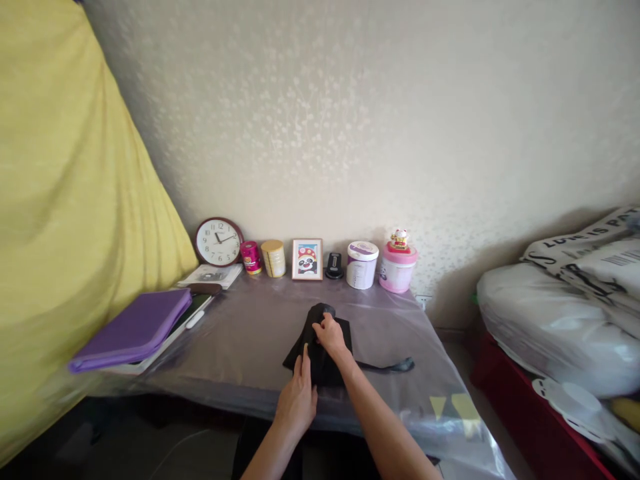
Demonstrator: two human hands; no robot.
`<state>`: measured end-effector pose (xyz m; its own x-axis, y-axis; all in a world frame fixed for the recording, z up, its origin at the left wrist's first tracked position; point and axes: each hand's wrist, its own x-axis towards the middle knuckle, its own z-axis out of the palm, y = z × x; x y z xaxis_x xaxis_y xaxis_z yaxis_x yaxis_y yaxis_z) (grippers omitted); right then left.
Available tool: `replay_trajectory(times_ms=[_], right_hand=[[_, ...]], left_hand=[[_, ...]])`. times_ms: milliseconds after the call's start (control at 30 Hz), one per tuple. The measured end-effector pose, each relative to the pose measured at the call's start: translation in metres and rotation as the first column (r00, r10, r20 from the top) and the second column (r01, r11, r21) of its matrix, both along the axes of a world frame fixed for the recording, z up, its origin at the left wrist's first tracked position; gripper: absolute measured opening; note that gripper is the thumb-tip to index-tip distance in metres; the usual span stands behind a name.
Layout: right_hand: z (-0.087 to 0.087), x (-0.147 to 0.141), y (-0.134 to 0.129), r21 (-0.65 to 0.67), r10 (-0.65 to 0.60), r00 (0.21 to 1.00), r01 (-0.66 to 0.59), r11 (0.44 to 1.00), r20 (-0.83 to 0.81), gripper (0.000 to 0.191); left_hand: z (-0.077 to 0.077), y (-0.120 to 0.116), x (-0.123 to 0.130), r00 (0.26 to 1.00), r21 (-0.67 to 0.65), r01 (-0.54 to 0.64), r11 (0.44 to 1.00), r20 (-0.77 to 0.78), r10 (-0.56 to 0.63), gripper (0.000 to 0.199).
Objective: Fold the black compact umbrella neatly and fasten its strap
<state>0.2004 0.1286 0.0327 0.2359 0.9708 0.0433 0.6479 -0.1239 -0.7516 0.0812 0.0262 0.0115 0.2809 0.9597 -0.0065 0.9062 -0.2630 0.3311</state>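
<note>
A black folded cloth item (330, 370) lies on the table in front of me; its exact kind I cannot tell. From its right side a dark strap (393, 367) trails across the tabletop. My left hand (299, 398) rests at the cloth's near left part, fingers stretched out and touching it. With bent fingers, my right hand (330, 335) pinches the upper part of the cloth, where a fold stands up. The fingertips of the right hand are partly hidden.
A plastic-covered table (240, 333) holds a purple folder (133, 330) at left. Along the wall stand a clock (219, 241), a pink can (251, 259), a yellow container (273, 259), a framed panda picture (307, 259) and two tubs (362, 267). White bags (545, 320) lie right.
</note>
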Motion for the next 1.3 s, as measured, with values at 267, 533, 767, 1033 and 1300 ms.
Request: replay_trajectory(times_ms=[267,533,767,1033,1300], right_hand=[[0.009,-0.005,-0.003,-0.017,0.087,0.995,-0.086,0.996,0.058,0.036],[0.006,0.000,-0.016,0.119,0.325,0.944,-0.317,0.941,-0.056,0.026],[0.002,0.007,-0.054,0.394,0.567,0.800,-0.594,0.702,0.195,0.027],[-0.015,0.023,0.016,0.277,0.533,0.754,-0.645,0.713,0.384,0.027],[-0.020,0.031,0.070,0.201,0.428,0.877,-0.470,0.859,0.221,0.024]], left_hand=[[-0.002,-0.003,-0.002,1.000,0.053,-0.004,0.999,-0.023,0.005,0.080],[-0.005,-0.001,0.000,0.997,0.008,-0.021,1.000,-0.068,0.022,0.066],[-0.016,0.003,-0.001,0.999,-0.054,-0.039,0.998,-0.002,0.039,0.061],[-0.004,0.007,0.001,0.996,-0.205,-0.085,0.975,-0.005,0.086,0.067],[-0.004,0.012,-0.004,0.995,-0.283,-0.065,0.957,0.055,0.084,0.071]])
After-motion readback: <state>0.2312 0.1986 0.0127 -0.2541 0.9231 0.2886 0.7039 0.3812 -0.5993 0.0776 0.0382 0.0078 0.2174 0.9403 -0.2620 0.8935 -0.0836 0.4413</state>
